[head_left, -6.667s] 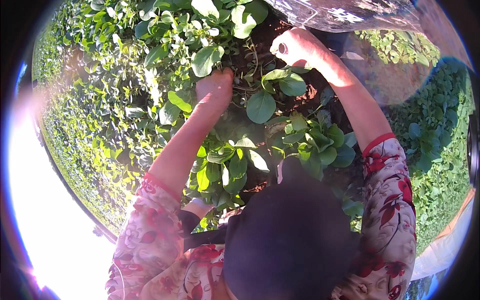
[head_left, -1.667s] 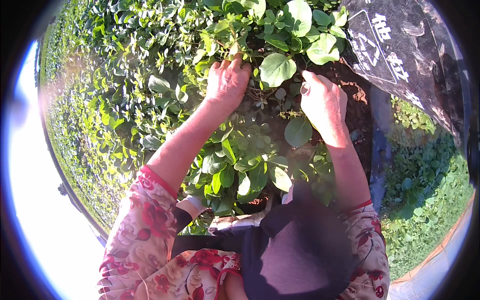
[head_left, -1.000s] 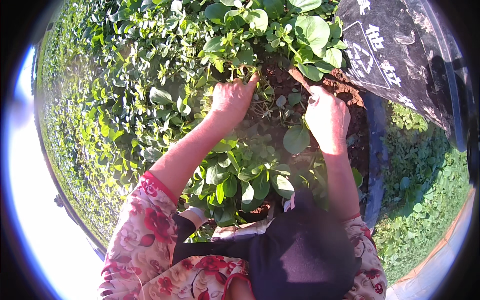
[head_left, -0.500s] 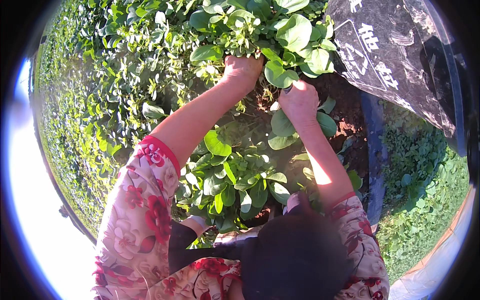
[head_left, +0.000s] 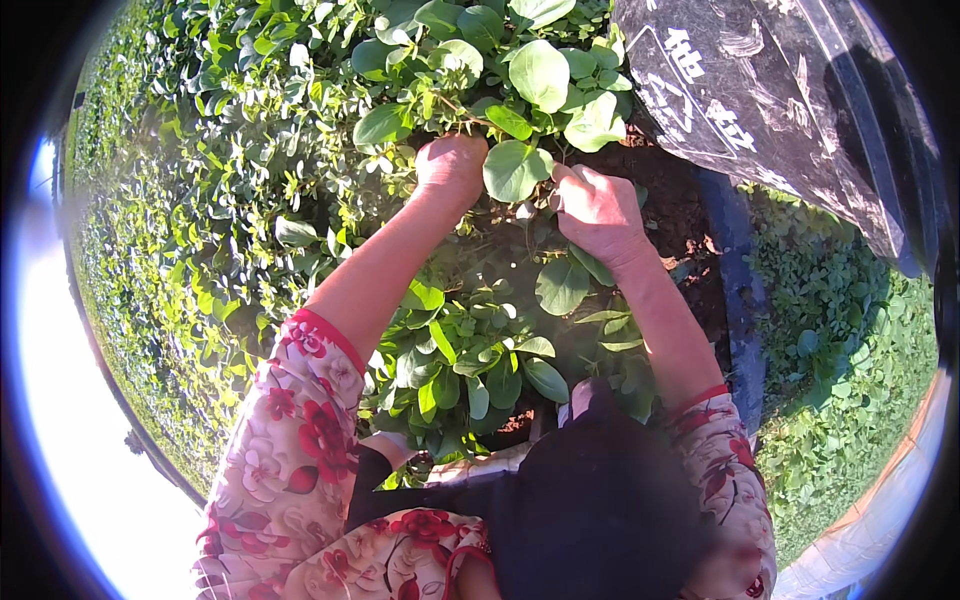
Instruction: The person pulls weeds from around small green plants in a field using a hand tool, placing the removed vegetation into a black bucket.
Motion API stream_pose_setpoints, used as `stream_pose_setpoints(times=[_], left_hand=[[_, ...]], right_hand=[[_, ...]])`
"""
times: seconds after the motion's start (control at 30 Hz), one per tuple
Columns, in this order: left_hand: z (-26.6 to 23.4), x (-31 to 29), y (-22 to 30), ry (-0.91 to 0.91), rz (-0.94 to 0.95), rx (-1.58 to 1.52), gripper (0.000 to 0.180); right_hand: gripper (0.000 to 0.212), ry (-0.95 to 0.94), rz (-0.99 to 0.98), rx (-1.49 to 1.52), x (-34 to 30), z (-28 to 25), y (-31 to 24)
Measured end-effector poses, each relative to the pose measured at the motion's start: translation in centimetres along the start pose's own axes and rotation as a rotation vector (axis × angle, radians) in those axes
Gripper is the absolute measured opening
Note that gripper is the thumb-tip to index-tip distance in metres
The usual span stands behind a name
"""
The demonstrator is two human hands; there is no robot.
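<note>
My left hand (head_left: 452,168) reaches in under a clump of broad-leaved greens (head_left: 540,76). Its back shows, with the fingers curled in and their tips hidden by foliage; what they hold cannot be seen. Right of it, my right hand (head_left: 602,208) is closed in a fist beside a large round leaf (head_left: 517,171). Whatever lies in its fingers is too hidden to name. Small-leaved plants (head_left: 428,90) grow among the broad leaves above the left hand.
Another leafy clump (head_left: 465,375) stands nearer me, between my forearms. A black sack-like container with white markings (head_left: 740,110) leans in at the upper right. Below it runs a dark strip (head_left: 735,290) beside brown soil (head_left: 690,240). Dense greenery (head_left: 190,230) covers the left.
My left hand has come slightly nearer me. The right hand has drawn away to the right from the leaves, widening the gap between the hands. The view has shifted a little.
</note>
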State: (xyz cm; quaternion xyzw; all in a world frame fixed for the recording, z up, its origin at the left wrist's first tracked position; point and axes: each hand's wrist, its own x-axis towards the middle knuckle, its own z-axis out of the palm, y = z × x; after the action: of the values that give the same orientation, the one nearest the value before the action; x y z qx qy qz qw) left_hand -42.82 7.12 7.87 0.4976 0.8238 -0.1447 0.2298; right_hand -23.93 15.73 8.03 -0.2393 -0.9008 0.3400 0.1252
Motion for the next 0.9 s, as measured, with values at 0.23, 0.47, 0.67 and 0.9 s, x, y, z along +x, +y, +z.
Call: stream_pose_setpoints(times=[0.23,0.47,0.67,0.9], left_hand=[[0.3,-5.8,-1.0,-0.095,-0.054,-0.02,0.013],[-0.7,-10.9,-4.2,0.13,-0.114,-0.232,0.028],[-3.6,-12.6,-7.5,0.414,-0.357,-0.772,0.048],[-18.5,-12.0,-0.1,0.894,0.134,-0.971,0.043]], right_hand=[[0.04,0.065,0.083,-0.024,-3.0,-1.9,-2.6],[0.032,0.135,0.18,-0.029,-5.3,-4.8,-4.1],[0.024,0.197,0.303,0.003,-8.2,-6.2,-4.9],[0.031,-0.045,0.356,-0.104,-9.5,-5.8,-7.3]])
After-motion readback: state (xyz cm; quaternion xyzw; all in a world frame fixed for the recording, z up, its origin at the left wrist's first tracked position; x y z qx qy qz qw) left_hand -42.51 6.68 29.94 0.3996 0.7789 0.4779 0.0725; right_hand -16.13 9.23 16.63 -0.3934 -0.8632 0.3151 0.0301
